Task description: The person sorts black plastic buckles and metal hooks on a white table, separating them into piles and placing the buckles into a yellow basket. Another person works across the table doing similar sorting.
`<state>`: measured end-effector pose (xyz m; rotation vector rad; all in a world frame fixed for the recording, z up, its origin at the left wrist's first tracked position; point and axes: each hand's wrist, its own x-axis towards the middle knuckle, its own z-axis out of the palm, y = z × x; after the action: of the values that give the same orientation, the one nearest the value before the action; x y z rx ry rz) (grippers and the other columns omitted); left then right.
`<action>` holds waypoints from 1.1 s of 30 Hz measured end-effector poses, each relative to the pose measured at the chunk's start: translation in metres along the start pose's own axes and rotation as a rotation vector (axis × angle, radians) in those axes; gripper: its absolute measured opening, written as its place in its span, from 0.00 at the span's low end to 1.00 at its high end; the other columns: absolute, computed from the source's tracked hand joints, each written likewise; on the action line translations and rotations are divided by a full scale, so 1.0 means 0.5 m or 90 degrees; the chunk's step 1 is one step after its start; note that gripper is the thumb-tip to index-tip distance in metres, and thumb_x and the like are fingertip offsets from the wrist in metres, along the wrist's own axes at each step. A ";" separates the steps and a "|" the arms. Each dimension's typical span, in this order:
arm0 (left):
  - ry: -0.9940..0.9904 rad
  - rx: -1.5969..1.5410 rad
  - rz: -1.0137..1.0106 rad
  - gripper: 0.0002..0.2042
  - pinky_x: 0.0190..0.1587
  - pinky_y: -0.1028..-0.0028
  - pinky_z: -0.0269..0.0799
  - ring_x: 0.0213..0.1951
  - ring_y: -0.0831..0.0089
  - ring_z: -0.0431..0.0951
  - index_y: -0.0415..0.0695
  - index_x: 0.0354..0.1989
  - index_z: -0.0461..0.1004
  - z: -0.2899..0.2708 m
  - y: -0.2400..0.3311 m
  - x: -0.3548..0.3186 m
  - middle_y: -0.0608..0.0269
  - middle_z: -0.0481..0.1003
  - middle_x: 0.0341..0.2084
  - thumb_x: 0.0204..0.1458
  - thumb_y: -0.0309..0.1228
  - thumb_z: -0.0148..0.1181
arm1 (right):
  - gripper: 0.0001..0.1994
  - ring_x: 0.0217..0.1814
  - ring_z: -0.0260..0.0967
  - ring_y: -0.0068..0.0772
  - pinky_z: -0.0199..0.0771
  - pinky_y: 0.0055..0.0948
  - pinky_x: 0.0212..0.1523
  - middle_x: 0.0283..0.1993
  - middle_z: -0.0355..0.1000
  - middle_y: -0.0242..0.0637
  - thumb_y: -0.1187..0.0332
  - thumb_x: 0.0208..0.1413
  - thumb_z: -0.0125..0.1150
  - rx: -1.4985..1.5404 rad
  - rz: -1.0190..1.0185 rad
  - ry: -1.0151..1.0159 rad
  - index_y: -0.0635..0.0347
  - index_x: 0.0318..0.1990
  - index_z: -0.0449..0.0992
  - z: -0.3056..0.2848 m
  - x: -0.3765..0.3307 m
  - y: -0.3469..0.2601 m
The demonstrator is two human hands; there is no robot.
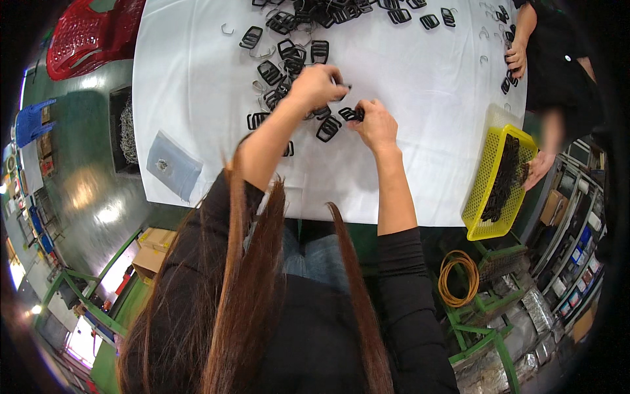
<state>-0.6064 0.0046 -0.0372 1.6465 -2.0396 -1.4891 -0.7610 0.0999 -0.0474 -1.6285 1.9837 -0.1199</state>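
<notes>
My left hand (316, 87) is closed above the near end of a scattered pile, with a small dark piece pinched at its fingertips, mostly covered and blurred. To its right, my right hand (377, 125) grips a black buckle (350, 114) between thumb and fingers. Another black slotted buckle (328, 129) lies on the white-covered table just left of that hand. More black buckles (269, 73) lie loosely around and beyond my left hand, mixed with thin metal wire clips (264, 52).
A large heap of black buckles (328, 10) lies at the far edge. A yellow basket (474, 197) with dark parts stands at the right, beside a co-worker's hands (516, 60). A grey-blue plastic bag (174, 167) rests at the left corner; a red chair (92, 36) stands beyond.
</notes>
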 end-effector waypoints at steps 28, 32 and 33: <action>0.113 0.181 -0.100 0.15 0.30 0.61 0.70 0.29 0.57 0.78 0.43 0.33 0.72 -0.025 -0.251 -0.343 0.53 0.76 0.23 0.43 0.39 0.65 | 0.20 0.38 0.72 0.44 0.70 0.40 0.37 0.32 0.74 0.39 0.64 0.35 0.72 0.018 -0.025 -0.060 0.54 0.37 0.71 0.152 -0.143 -0.219; 0.049 0.266 -0.107 0.15 0.33 0.59 0.70 0.33 0.53 0.77 0.44 0.32 0.72 -0.006 -0.236 -0.339 0.50 0.76 0.25 0.41 0.40 0.66 | 0.20 0.41 0.72 0.43 0.71 0.38 0.39 0.36 0.75 0.40 0.63 0.35 0.72 0.140 0.089 -0.050 0.53 0.39 0.75 0.178 -0.158 -0.206; 0.024 0.294 -0.107 0.15 0.33 0.59 0.70 0.33 0.54 0.77 0.44 0.32 0.73 -0.013 -0.234 -0.335 0.50 0.76 0.26 0.41 0.39 0.66 | 0.19 0.41 0.72 0.43 0.71 0.37 0.40 0.37 0.75 0.40 0.63 0.35 0.72 0.179 0.127 -0.063 0.53 0.39 0.75 0.184 -0.161 -0.198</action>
<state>-0.4570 0.1441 -0.0443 2.0324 -2.4072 -1.0641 -0.6225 0.1746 -0.0548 -1.2315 1.9419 -0.2272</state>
